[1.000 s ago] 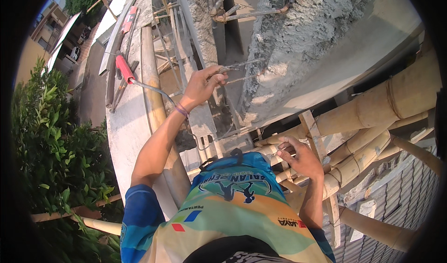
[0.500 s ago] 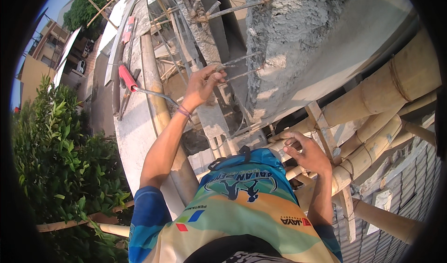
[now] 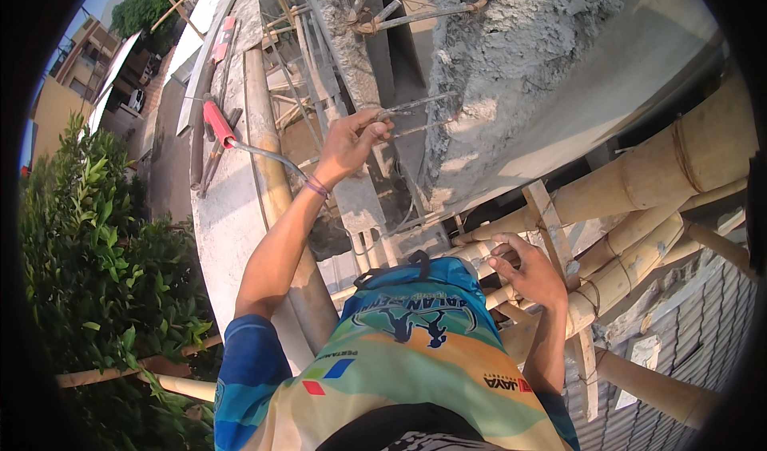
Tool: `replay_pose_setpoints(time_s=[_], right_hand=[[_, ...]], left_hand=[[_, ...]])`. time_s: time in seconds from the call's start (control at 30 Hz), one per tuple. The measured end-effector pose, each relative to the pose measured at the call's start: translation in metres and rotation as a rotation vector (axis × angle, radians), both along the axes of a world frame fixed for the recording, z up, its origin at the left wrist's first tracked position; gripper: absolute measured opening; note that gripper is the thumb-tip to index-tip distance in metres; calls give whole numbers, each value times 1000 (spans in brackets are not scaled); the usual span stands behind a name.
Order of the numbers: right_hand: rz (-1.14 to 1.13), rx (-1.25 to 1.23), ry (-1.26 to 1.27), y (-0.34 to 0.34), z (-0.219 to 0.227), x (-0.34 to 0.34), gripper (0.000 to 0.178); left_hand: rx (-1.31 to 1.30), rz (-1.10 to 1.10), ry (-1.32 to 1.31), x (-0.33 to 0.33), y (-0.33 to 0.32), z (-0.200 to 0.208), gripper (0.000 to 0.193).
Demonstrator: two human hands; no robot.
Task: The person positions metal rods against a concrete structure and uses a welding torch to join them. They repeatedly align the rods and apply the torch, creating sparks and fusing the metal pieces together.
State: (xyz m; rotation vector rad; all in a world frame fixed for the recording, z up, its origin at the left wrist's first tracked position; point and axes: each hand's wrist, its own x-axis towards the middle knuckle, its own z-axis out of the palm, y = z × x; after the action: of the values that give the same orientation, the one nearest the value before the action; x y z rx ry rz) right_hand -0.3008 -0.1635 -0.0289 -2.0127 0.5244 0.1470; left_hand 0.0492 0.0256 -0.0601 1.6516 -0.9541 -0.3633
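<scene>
Sunlit concrete ledge (image 3: pixel 228 219) runs along my left, leaves (image 3: pixel 104 251) crowding below its outer edge and a bamboo pole (image 3: pixel 264 107) lying along its inner edge; to my right, more bamboo (image 3: pixel 639 187) crosses above a corrugated roof (image 3: pixel 679 371). My left hand (image 3: pixel 349 145) reaches past the ledge's inner edge; its thumb and forefinger look pinched on the near end of a thin metal rod (image 3: pixel 423 102), which juts from the rough concrete (image 3: pixel 519 67) just above a second rod (image 3: pixel 423 128). My right hand (image 3: pixel 534 274) hangs half curled beside the bamboo; a narrow gap shows between thumb and forefinger, and I see nothing held there. Near the ledge's outer edge lies a red-handled tool (image 3: pixel 217 125), close to dark bars (image 3: pixel 198 143); its bent shaft points at my left wrist, though I cannot tell whether they touch. I judge that shaft the likeliest trouble: a careless sweep of my forearm could catch it and tip the tool over the outer edge; my pinch takes in little of the rod, so a sideways pull could make my fingers slip and scrape on the rod's end or the crusty concrete; a hard tug might also shed crumbs.
</scene>
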Motion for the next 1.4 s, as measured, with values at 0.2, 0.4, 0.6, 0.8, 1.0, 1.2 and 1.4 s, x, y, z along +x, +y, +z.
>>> replay_pose_setpoints(time_s=[0.2,0.4,0.6,0.8,1.0,1.2,1.4], right_hand=[[-22,1,39,0,0,-3,49],[23,-9,39,0,-5,3,50],[-110,51,-260,18,-3,46,56],[-413,817,-525,61,-30,111,52],[-241,-67,-243,40,-43,119,39],[66,-319,-623,14,-3,103,46],[-21,-629,-327,-9,15,125,43]], left_hand=[[-2,-3,-10,0,4,1,31],[-5,28,-36,-1,5,8,28],[51,-52,-456,-30,9,25,25],[-193,-285,-841,-81,-7,4,30],[-208,-37,-918,-41,8,6,33],[-187,252,-701,-2,14,9,24],[-166,286,-616,7,17,2,18]])
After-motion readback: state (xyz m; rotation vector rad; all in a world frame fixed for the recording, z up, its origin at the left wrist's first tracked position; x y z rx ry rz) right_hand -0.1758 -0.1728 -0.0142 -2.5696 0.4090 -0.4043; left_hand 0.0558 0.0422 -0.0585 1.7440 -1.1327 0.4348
